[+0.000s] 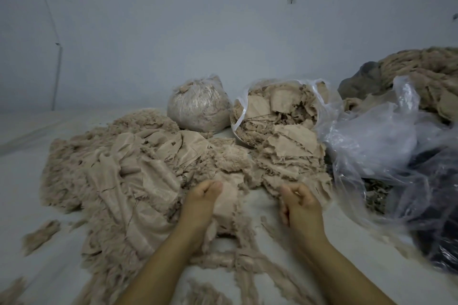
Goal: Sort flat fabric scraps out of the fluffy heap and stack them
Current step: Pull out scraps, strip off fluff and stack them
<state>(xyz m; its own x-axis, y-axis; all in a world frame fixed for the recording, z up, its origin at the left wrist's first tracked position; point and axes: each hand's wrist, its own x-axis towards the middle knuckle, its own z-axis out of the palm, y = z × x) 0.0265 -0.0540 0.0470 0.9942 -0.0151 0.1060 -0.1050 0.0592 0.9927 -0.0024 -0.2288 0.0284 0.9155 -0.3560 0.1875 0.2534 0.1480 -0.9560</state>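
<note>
One flat beige scrap (226,202) is gripped in the curled fingers (210,187) of the left hand (202,202), with the fluffy heap (119,168) just left of them, while the right hand (298,202) curls empty, so clinging fluff could ride onto the stack.
</note>
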